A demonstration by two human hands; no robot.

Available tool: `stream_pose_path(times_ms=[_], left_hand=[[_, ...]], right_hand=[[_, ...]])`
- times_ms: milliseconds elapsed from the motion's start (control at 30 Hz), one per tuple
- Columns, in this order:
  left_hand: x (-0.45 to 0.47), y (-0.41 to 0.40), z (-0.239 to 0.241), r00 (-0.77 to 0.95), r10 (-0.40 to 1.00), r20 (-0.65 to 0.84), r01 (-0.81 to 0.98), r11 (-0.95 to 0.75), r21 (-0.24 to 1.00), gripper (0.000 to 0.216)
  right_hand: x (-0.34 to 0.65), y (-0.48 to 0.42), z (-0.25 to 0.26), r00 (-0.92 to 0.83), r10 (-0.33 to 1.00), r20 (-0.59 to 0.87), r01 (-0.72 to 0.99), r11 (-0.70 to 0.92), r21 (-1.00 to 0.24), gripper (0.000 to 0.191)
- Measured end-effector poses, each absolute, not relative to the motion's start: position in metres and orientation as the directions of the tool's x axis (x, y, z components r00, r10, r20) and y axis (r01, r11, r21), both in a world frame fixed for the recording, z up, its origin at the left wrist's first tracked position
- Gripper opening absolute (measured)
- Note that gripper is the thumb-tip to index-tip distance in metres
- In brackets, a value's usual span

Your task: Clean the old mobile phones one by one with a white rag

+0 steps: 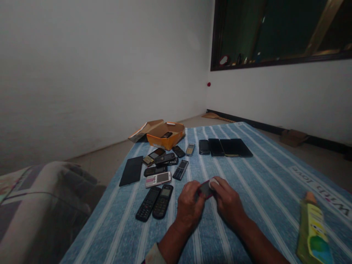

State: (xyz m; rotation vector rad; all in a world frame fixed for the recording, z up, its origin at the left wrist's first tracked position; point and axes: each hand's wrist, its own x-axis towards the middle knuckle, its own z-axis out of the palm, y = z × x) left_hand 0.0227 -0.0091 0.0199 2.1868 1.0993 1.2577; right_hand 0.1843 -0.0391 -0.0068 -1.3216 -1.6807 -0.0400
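Note:
Over the middle of the striped cloth, my left hand (190, 202) is wrapped round a small mobile phone (205, 189) with a dark face and a reddish edge. Fingers cover much of the phone, so its full shape is hidden. My right hand (227, 201) is closed at the phone's right end, pinching a small white wad (212, 182) against it; whether the wad is cloth or tissue I cannot tell. Nearest to my left hand lie two black keypad phones (162, 201), side by side. A dark keypad phone (180, 169) rests just beyond my hands.
An open orange cardboard box (165, 141) stands at the far left with a phone inside. Several keypad phones (158, 178) and a black tablet (131, 171) lie left of centre. Dark touchscreen phones (216, 147) form a row behind. A yellow-green bottle (314, 234) lies at right on the cloth (264, 194).

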Motion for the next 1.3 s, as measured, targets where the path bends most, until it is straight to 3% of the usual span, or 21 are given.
stream_pose_path(times_ms=[133, 367, 900, 1200, 1300], left_hand=[[0.021, -0.004, 0.006, 0.334, 0.724, 0.603, 0.552, -0.669, 0.498, 0.03], [0.019, 0.0, -0.008, 0.421, 0.739, 0.525, 0.592, -0.663, 0.459, 0.035], [0.02, -0.005, 0.011, 0.448, 0.809, 0.381, 0.594, -0.588, 0.55, 0.022], [0.019, -0.004, 0.011, 0.46, 0.82, 0.342, 0.59, -0.57, 0.572, 0.025], [0.019, -0.005, 0.011, 0.461, 0.823, 0.332, 0.593, -0.564, 0.575, 0.025]], right_hand=[[0.183, -0.038, -0.016, -0.042, 0.753, 0.657, 0.852, 0.37, -0.371, 0.048], [0.166, -0.043, -0.016, -0.125, 0.785, 0.607, 0.84, 0.409, -0.357, 0.05], [0.165, -0.043, -0.012, -0.149, 0.797, 0.585, 0.825, 0.427, -0.372, 0.041], [0.189, -0.035, -0.023, -0.02, 0.82, 0.573, 0.913, 0.248, -0.323, 0.038], [0.186, -0.036, -0.024, -0.03, 0.814, 0.58, 0.917, 0.253, -0.308, 0.037]])
